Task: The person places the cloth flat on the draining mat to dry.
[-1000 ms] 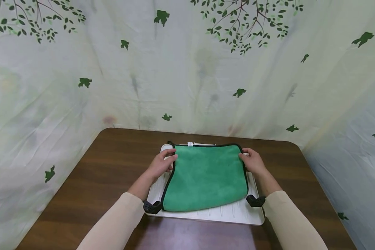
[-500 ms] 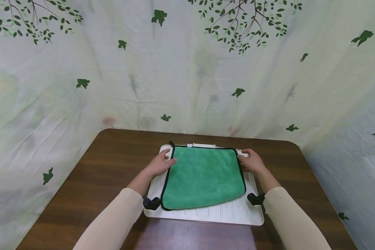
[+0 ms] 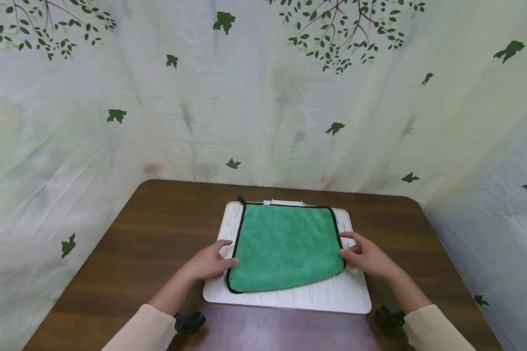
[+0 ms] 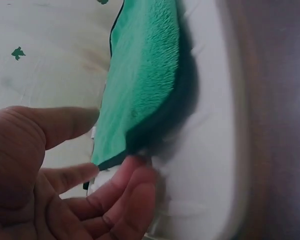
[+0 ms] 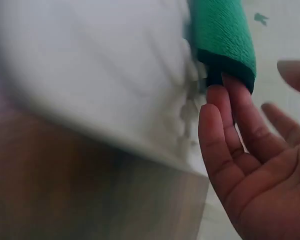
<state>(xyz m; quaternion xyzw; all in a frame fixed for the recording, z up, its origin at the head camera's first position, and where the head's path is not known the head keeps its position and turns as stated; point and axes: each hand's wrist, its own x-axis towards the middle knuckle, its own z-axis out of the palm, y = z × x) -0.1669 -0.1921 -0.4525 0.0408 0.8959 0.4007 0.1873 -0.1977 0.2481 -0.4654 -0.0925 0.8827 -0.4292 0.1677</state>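
Note:
A green towel (image 3: pixel 285 246) with a dark edging lies spread over a white ridged tray (image 3: pixel 353 296). By its left edge is my left hand (image 3: pixel 205 263), thumb and forefinger spread apart. In the left wrist view, those fingers (image 4: pixel 72 177) are fairly straight beside the towel's edge (image 4: pixel 140 75), with no pinch between them. My right hand (image 3: pixel 369 256) is at the towel's right edge. The right wrist view has its extended fingertips (image 5: pixel 217 120) at and partly under the towel's border (image 5: pixel 225 35), the thumb held away.
A brown wooden table (image 3: pixel 158 229) lies under the tray. Behind and beside it hangs a pale curtain (image 3: pixel 263 97) printed with leaves. A small white tag (image 3: pixel 267 202) sticks out at the towel's far edge. Each wrist wears a black device (image 3: pixel 190 322).
Both hands have come back toward the body along the towel's sides, from its far corners to its nearer side edges. The towel has settled lower on the tray, its right side shifted slightly left.

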